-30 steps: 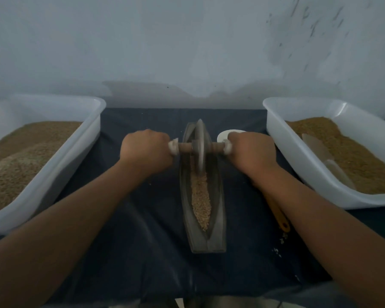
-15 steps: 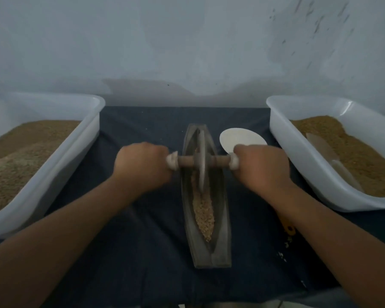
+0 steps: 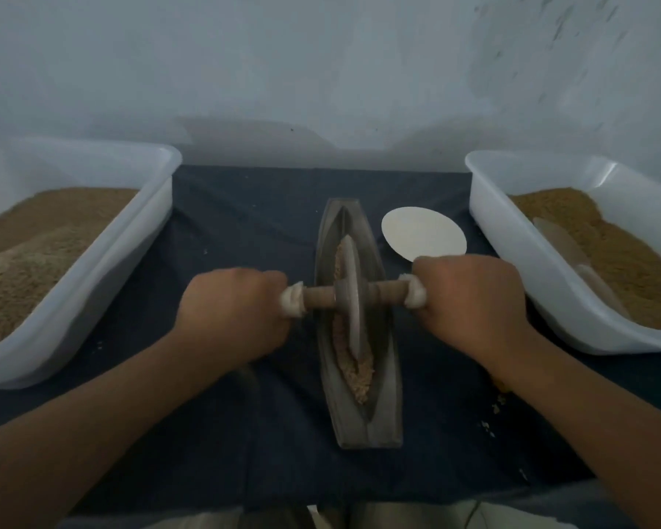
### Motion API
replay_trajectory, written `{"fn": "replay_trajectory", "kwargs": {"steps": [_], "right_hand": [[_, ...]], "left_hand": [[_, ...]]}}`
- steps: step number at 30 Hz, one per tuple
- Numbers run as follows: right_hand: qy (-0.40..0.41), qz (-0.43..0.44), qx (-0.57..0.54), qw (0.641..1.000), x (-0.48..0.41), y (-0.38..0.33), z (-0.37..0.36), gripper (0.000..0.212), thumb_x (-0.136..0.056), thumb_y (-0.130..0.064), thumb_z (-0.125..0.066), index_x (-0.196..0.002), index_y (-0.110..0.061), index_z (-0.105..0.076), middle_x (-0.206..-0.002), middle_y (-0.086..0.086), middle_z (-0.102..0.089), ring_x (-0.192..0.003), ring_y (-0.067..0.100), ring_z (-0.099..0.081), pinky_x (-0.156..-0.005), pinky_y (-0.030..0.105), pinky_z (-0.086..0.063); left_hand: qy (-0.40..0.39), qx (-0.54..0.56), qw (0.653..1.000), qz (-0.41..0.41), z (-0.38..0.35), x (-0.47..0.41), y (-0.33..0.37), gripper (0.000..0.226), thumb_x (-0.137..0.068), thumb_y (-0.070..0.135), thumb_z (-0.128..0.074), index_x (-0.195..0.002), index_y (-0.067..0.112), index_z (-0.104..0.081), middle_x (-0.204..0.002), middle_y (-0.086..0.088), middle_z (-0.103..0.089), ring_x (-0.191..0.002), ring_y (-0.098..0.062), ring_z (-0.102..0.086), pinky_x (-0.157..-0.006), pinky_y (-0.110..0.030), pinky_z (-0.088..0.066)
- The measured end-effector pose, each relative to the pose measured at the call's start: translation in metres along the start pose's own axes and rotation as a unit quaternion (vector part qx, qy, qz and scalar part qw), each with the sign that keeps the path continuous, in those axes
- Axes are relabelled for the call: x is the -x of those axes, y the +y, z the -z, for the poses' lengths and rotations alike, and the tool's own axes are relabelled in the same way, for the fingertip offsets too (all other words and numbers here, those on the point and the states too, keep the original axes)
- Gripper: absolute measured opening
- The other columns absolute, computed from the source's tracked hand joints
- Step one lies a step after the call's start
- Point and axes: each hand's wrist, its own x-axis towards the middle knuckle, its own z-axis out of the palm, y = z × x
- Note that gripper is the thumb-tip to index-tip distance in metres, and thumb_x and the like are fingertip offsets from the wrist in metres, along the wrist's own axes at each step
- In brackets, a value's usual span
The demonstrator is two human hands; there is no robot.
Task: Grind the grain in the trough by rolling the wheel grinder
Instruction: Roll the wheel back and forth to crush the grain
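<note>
Grips firm (left hand (image 3: 237, 315), right hand (image 3: 470, 303) clamped on wooden axle (image 3: 388, 294) of grey disc wheel grinder (image 3: 353, 311)); advise level, centred strokes in grey boat-shaped trough (image 3: 388, 379).

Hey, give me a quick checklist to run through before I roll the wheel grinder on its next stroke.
1. Left hand gripping the axle's wrapped end: ok.
2. Right hand gripping the other end: ok.
3. Grey disc-shaped wheel grinder standing inside the grey boat-shaped trough: ok.
4. Brown grain lying in the trough's near part: ok.
5. Dark blue cloth free of spill: not ok, crumbs by the right forearm.
6. Wheel rim touching the trough floor: cannot tell, grain hides it.
</note>
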Motion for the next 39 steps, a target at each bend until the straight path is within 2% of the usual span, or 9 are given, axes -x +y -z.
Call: {"fn": "replay_trajectory", "kwargs": {"steps": [6, 10, 15, 20, 24, 27, 32, 35, 39], "right_hand": [[-0.047, -0.045, -0.007, 0.998, -0.067, 0.002, -0.024, 0.048, -0.085, -0.025, -0.076, -0.059, -0.029, -0.036, -0.052, -0.01, -0.039, -0.045, 0.008, -0.034, -0.046, 0.023, -0.022], [-0.06, -0.025, -0.002, 0.998, -0.044, 0.002, -0.01, 0.04, -0.093, -0.036, -0.064, -0.062, -0.028, -0.04, -0.053, -0.009, -0.039, -0.046, 0.009, -0.035, -0.044, 0.026, -0.028], [-0.008, -0.007, -0.018, 1.0, 0.025, 0.002, 0.002, 0.041, -0.084, -0.046, -0.069, -0.065, -0.033, -0.035, -0.053, -0.015, -0.027, -0.042, 0.008, -0.029, -0.043, 0.021, -0.018], [-0.057, -0.048, 0.0, 0.997, -0.031, 0.004, -0.022, 0.035, -0.098, -0.045, -0.051, -0.068, -0.03, -0.04, -0.057, -0.009, -0.044, -0.048, 0.011, -0.042, -0.045, 0.029, -0.037], [-0.076, -0.057, -0.039, 0.995, -0.068, 0.003, -0.025, 0.041, -0.088, -0.026, -0.068, -0.06, -0.028, -0.038, -0.056, -0.008, -0.043, -0.048, 0.009, -0.037, -0.047, 0.026, -0.02], [-0.049, -0.033, -0.006, 0.998, -0.039, 0.001, -0.015, 0.041, -0.091, -0.039, -0.059, -0.063, -0.032, -0.03, -0.052, -0.012, -0.032, -0.045, 0.004, -0.027, -0.047, 0.022, -0.014], [0.02, 0.018, -0.07, 0.997, 0.026, 0.005, -0.005, 0.033, -0.085, -0.046, -0.055, -0.07, -0.036, -0.028, -0.061, -0.019, -0.012, -0.045, 0.008, -0.026, -0.046, 0.024, -0.023], [0.007, -0.018, -0.034, 0.999, -0.002, 0.003, -0.015, 0.036, -0.092, -0.05, -0.049, -0.065, -0.033, -0.034, -0.052, -0.014, -0.026, -0.043, 0.004, -0.026, -0.045, 0.021, -0.02], [-0.037, -0.044, -0.003, 0.998, -0.063, 0.003, -0.026, 0.034, -0.097, -0.043, -0.043, -0.069, -0.026, -0.051, -0.059, -0.005, -0.049, -0.05, 0.014, -0.043, -0.048, 0.031, -0.042]], "left_hand": [[-0.035, 0.012, 0.996, 0.083, -0.006, -0.088, -0.001, 0.036, -0.091, 0.051, -0.049, -0.067, 0.025, -0.046, -0.076, 0.001, -0.064, -0.067, -0.03, -0.06, -0.062, -0.033, -0.041], [-0.04, -0.004, 0.998, 0.056, -0.003, -0.051, 0.001, 0.036, -0.089, 0.048, -0.053, -0.064, 0.025, -0.04, -0.06, 0.008, -0.046, -0.055, -0.024, -0.05, -0.055, -0.03, -0.036], [0.048, 0.002, 0.998, -0.037, 0.003, 0.011, 0.002, 0.04, -0.077, 0.046, -0.062, -0.062, 0.03, -0.029, -0.051, 0.012, -0.024, -0.039, -0.016, -0.024, -0.05, -0.019, -0.01], [-0.02, -0.039, 0.999, 0.031, -0.007, -0.058, -0.002, 0.034, -0.082, 0.049, -0.055, -0.062, 0.025, -0.041, -0.056, 0.01, -0.039, -0.05, -0.023, -0.042, -0.053, -0.028, -0.032], [-0.058, -0.017, 0.996, 0.067, -0.004, -0.092, -0.003, 0.03, -0.084, 0.045, -0.057, -0.066, 0.022, -0.049, -0.064, 0.006, -0.052, -0.061, -0.028, -0.056, -0.06, -0.032, -0.041], [-0.036, -0.02, 0.998, 0.046, 0.0, -0.05, 0.001, 0.038, -0.088, 0.047, -0.057, -0.063, 0.025, -0.038, -0.058, 0.009, -0.042, -0.054, -0.025, -0.053, -0.055, -0.03, -0.036], [0.035, -0.028, 0.999, -0.025, 0.007, 0.009, 0.004, 0.039, -0.081, 0.05, -0.063, -0.061, 0.029, -0.036, -0.05, 0.012, -0.028, -0.037, -0.017, -0.031, -0.046, -0.019, -0.017], [0.013, -0.052, 0.999, 0.001, 0.0, -0.021, 0.002, 0.041, -0.081, 0.05, -0.061, -0.059, 0.027, -0.034, -0.051, 0.012, -0.032, -0.041, -0.019, -0.036, -0.048, -0.021, -0.02], [-0.033, 0.009, 0.997, 0.075, -0.01, -0.079, -0.005, 0.038, -0.089, 0.051, -0.049, -0.063, 0.024, -0.044, -0.062, 0.009, -0.048, -0.058, -0.027, -0.055, -0.057, -0.031, -0.039]]}}
